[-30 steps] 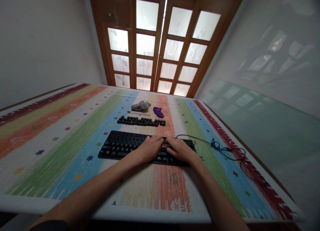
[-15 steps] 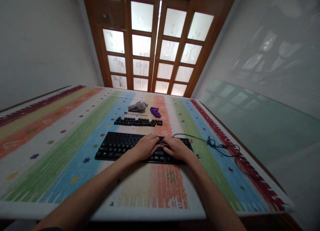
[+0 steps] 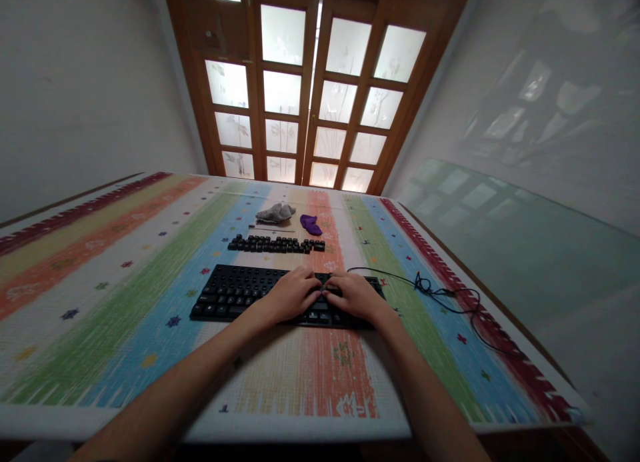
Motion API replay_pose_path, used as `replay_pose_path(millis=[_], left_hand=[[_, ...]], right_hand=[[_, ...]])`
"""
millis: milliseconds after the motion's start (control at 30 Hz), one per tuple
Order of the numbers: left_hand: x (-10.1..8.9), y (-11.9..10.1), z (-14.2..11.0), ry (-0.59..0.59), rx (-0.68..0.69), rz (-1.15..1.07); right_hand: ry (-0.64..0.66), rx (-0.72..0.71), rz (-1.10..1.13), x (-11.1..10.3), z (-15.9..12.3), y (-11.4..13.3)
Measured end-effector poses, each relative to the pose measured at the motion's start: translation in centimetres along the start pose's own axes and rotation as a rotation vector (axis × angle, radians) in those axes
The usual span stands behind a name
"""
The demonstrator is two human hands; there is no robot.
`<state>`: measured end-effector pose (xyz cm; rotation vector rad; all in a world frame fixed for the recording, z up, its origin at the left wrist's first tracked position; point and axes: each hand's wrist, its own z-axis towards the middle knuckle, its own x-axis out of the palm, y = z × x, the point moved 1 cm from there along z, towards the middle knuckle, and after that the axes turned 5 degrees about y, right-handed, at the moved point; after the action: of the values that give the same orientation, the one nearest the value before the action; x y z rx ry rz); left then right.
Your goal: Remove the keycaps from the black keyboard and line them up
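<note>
A black keyboard [image 3: 225, 292] lies flat across the striped tablecloth in front of me. Its back rows look bare of keycaps, while the front rows still carry theirs. Over its right half, my left hand [image 3: 296, 292] rests with curled fingers, the thumb pressed close to the fingertips. My right hand [image 3: 353, 293] meets it there, likewise curled, thumb beside the other thumb. Both sets of fingertips come together at one spot on the keys; whatever is between them is too small or hidden to make out. Behind the keyboard, loose black keycaps [image 3: 275, 244] stand in rows.
A grey cloth [image 3: 277, 213] and a purple cloth [image 3: 311, 225] lie beyond the keycaps. Near the grey one is a thin stick-like tool [image 3: 273, 230]. The keyboard's black cable [image 3: 425, 285] runs tangled to the right. Wooden doors [image 3: 307, 115] close off the far side.
Both hands stay at the same spot on the keyboard, with only a slight shift of the fingers and right wrist. Nothing else has visibly moved.
</note>
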<state>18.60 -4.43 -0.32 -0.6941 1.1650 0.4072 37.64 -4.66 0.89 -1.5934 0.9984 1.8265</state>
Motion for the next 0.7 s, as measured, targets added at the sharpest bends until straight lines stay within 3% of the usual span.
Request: replay_pose_path(millis=[233,500,700], left_hand=[[-0.4,0.1,0.2,0.048,-0.016,-0.068],[0.2,0.4,0.4,0.026,-0.109,-0.101],[0.6,0.2,0.3,0.002,-0.077,-0.081]], right_hand=[[-0.002,-0.017,0.050,-0.2,-0.2,-0.2],[0.042,-0.006,0.119,-0.1,0.4,-0.5],[0.091,-0.086,0.091,-0.2,0.5,-0.6]])
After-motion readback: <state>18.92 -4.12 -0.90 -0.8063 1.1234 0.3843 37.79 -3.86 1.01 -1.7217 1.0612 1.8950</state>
